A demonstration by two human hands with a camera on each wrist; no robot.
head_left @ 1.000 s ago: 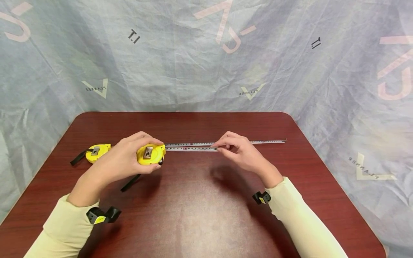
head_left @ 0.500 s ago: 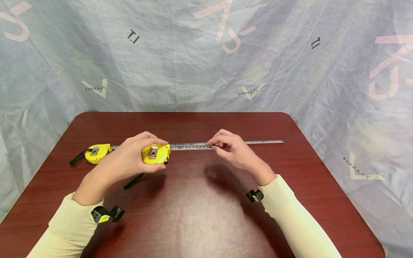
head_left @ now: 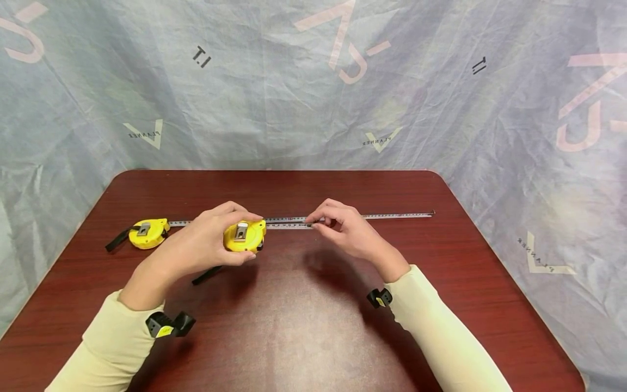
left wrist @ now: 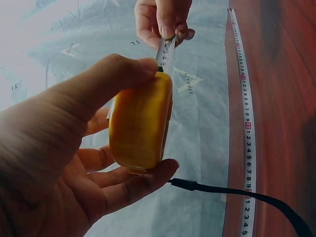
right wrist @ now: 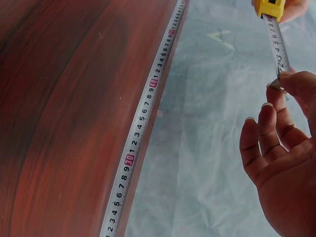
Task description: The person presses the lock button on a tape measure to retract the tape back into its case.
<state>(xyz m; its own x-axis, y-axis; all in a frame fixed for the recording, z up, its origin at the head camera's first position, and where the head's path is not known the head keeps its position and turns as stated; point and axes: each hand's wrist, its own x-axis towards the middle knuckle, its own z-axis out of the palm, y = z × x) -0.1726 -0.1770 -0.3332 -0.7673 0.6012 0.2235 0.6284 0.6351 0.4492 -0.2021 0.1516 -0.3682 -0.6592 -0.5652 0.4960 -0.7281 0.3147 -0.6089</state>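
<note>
Tape measure [head_left: 244, 236], the yellow one, is held just above the worktop [head_left: 303, 326] near its middle, a bit toward the far edge. The left hand [head_left: 206, 247] has its fingers [left wrist: 133, 182] curled under the case and the thumb over the top, so it's a full wrap grip. The right hand [head_left: 343, 228] pinches the end of the blade [right wrist: 276, 47] between thumb and fingertip, other fingers loosely bent, with only a short length pulled out between the two hands.

Handling-wise I'd guess the case is hard plastic, small and fairly light, smooth enough to want that whole-hand grip rather than fingertips. The blade looks thin, springy steel: stiff over a short run, floppy and prone to kinking over a long one, and the edges can bite, so pinch it flat near the tip. Its black strap [head_left: 206, 275] trails down onto the worktop.

A second yellow tape [head_left: 147, 233] sits by the left edge, its blade [head_left: 392, 215] laid out flat toward the right edge, just behind both hands.
</note>
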